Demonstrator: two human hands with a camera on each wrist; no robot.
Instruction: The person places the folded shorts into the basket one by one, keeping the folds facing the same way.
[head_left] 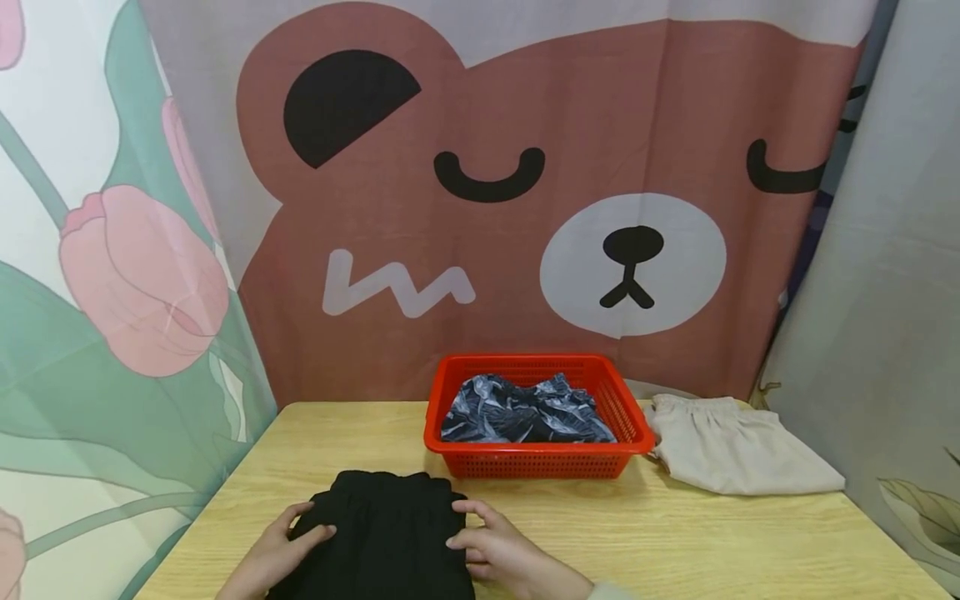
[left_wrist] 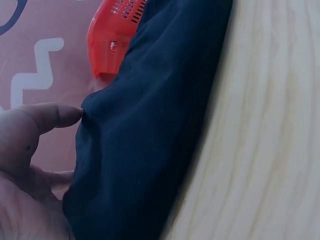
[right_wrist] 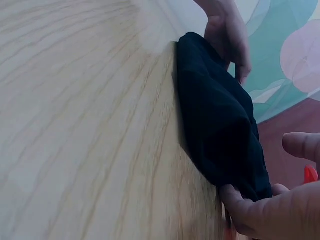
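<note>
A folded black garment [head_left: 378,533] with a gathered waistband lies on the table at the near left. At its left side is my left hand [head_left: 283,546], thumb and forefinger spread apart over the edge. The left wrist view has the thumb tip right at the top of the black cloth [left_wrist: 145,115]. My right hand [head_left: 498,546] touches the opposite edge. In the right wrist view one right fingertip [right_wrist: 235,200] sits low at the cloth's edge, close to the tabletop, and another is raised apart from it. Some fingers are hidden behind the cloth.
A red plastic basket [head_left: 540,462] stands at the back centre, with dark leaf-patterned cloth [head_left: 528,412] inside. To its right lies a folded beige garment [head_left: 738,446] with a gathered waist. Printed curtains [head_left: 375,208] hang behind the wooden table [head_left: 675,542].
</note>
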